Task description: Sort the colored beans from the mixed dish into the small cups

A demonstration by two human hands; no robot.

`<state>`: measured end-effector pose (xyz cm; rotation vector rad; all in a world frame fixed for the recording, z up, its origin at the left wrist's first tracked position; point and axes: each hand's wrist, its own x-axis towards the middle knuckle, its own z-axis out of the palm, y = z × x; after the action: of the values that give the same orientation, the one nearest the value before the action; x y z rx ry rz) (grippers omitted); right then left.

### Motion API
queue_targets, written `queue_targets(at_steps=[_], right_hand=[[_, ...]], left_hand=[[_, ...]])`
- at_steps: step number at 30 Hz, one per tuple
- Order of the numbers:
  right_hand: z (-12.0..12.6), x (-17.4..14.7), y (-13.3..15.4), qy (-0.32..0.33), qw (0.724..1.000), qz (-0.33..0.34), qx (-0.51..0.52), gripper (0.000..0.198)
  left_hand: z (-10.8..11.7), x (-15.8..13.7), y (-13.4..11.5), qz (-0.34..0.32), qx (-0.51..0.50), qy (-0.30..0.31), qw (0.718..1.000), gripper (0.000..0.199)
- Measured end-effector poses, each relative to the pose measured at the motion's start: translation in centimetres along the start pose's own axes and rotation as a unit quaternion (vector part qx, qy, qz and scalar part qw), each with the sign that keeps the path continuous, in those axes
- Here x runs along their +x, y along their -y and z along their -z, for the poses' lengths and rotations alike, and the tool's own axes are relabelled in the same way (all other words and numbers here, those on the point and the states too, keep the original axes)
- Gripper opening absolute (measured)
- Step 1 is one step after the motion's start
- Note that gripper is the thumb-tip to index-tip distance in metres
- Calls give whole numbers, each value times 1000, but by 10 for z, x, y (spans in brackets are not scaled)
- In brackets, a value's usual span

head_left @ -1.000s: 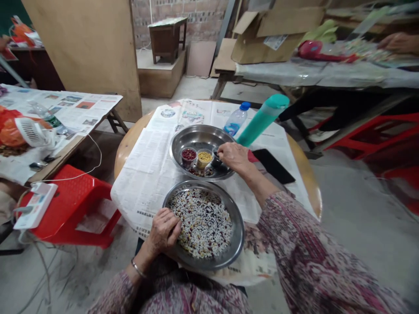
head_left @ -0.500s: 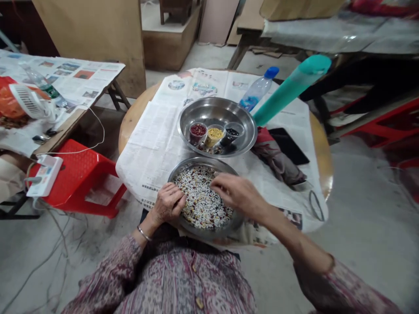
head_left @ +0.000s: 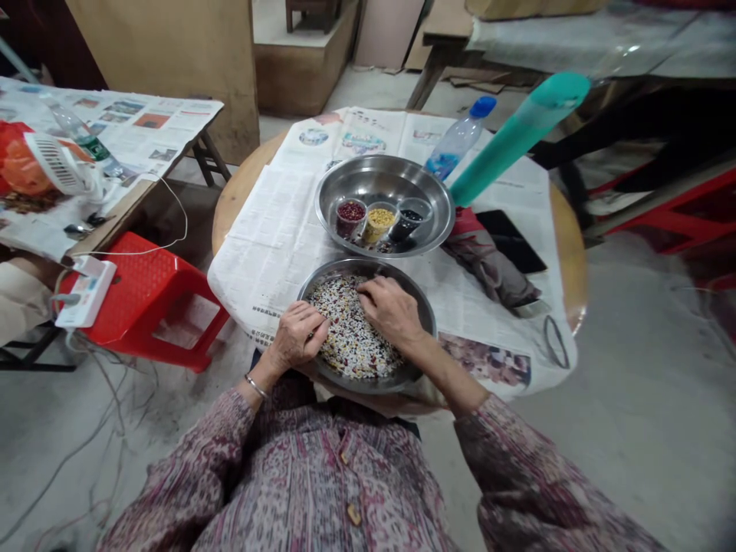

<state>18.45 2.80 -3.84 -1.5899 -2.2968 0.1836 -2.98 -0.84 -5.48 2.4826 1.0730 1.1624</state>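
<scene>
A steel basin (head_left: 428,322) close to my body holds a mix of white grains (head_left: 353,337) with red, yellow and black ones. At its left rim is my left hand (head_left: 299,335), fingers curled and thumb against them; whatever they hold is too small to name. My right hand (head_left: 392,308) reaches over the right side, its fingertips pinched down at the grains. What is between those fingertips is hidden. Behind stands a second steel basin (head_left: 396,170) with three clear cups: red beans (head_left: 350,211), yellow grains (head_left: 380,218) and black beans (head_left: 409,217). Loose grains lie beside the cups.
Newspaper (head_left: 258,253) covers the round table (head_left: 569,253). A plastic bottle (head_left: 457,146), a green tube (head_left: 520,138), a dark pouch (head_left: 488,264) and a black flat object (head_left: 511,241) are on it. Left are a red stool (head_left: 155,299) and a power strip (head_left: 86,295).
My right hand has moved left and away from me, from above the grains down to them. My left hand stays at the rim. The view has shifted slightly.
</scene>
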Motion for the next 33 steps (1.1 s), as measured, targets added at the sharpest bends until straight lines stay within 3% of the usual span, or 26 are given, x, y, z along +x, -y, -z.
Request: queue_targets(at_steps=[2, 5, 8, 11, 14, 18, 23, 27, 33], right_hand=[[-5, 1, 11, 0, 999, 25, 21, 23], [-12, -5, 32, 38, 989, 121, 75, 30], [-12, -13, 34, 82, 977, 180, 82, 18], [-4, -18, 12, 85, 986, 131, 52, 18], [7, -18, -12, 43, 998, 47, 25, 24], [10, -18, -11, 9, 1000, -11, -22, 28], [4, -27, 18, 97, 991, 57, 69, 19], [20, -44, 19, 144, 978, 88, 125, 21], [41, -71, 12, 241, 958, 123, 91, 13]], left_hand=[[0, 0, 0, 2, 0, -2, 1000, 24], [0, -1, -1, 6, -4, -15, 1000, 20], [0, -1, -1, 5, -6, -18, 1000, 20], [0, -1, -1, -1, -8, -10, 1000, 23], [1, 0, -1, -3, -14, -12, 1000, 23], [1, 0, -1, 3, -13, -9, 1000, 24], [0, -1, -1, 7, -6, -1, 1000, 25], [0, -1, -1, 5, -7, 0, 1000, 25], [0, 0, -2, -2, -7, -8, 1000, 24]])
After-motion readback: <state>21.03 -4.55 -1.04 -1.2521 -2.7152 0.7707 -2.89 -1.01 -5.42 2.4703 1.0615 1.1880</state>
